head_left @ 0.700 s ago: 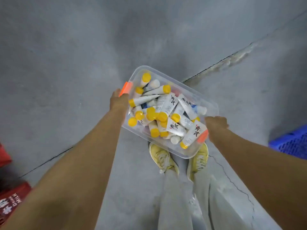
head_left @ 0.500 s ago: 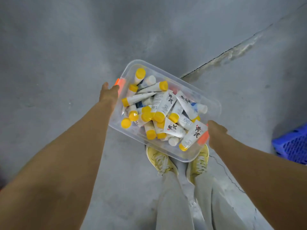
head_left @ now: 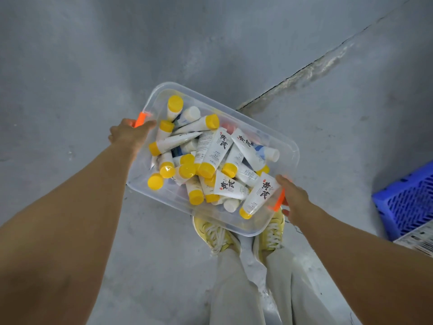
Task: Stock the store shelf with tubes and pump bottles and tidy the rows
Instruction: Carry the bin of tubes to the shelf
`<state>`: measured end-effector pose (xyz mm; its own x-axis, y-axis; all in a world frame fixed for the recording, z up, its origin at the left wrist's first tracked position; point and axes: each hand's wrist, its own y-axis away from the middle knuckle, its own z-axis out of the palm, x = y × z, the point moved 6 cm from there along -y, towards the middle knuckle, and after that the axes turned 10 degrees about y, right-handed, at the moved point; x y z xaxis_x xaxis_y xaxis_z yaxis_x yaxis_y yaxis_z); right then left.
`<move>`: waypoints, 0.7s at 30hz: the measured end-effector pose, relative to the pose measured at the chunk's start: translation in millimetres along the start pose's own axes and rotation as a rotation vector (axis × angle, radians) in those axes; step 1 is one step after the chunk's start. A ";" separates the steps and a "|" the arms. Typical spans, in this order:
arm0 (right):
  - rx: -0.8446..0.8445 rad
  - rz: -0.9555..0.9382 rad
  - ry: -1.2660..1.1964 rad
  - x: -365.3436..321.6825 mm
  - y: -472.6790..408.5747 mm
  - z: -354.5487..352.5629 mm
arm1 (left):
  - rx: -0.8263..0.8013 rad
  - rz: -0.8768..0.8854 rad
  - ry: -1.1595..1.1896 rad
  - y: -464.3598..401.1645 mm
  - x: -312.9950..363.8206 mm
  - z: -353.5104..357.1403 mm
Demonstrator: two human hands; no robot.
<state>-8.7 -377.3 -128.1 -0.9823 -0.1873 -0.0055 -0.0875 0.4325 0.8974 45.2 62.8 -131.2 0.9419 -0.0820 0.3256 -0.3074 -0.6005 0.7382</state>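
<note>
Gripping bin [head_left: 284,146] handles, hands [head_left: 127,134] unchanged; blue crate [head_left: 407,202] nearer.

Grey concrete floor [head_left: 70,66], smooth and dull under soft, even light. Dark crack [head_left: 304,69] running diagonally from upper right toward the middle, pale and rough along its edge. Blue slatted crate [head_left: 407,202] at the right edge, standing on the floor.
</note>
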 end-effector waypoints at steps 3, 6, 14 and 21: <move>-0.106 0.037 -0.071 6.6 6.3 8.7 | -0.033 0.064 0.080 7.9 -1.8 6.0; -0.084 -0.010 -0.020 -1.9 11.4 1.1 | -0.071 0.039 0.119 18.8 -2.3 -2.5; -0.024 -0.173 0.165 -66.6 44.6 -40.8 | -0.059 -0.278 0.333 90.9 -55.7 -27.6; -0.014 -0.283 0.285 -99.8 116.3 -111.9 | -0.080 -0.419 0.516 208.6 -52.7 -57.2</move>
<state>97.7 -407.0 26.2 -0.8342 -0.5354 -0.1320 -0.3436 0.3174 0.8839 -76.3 -12.6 39.4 0.8047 0.5481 0.2281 0.0427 -0.4366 0.8986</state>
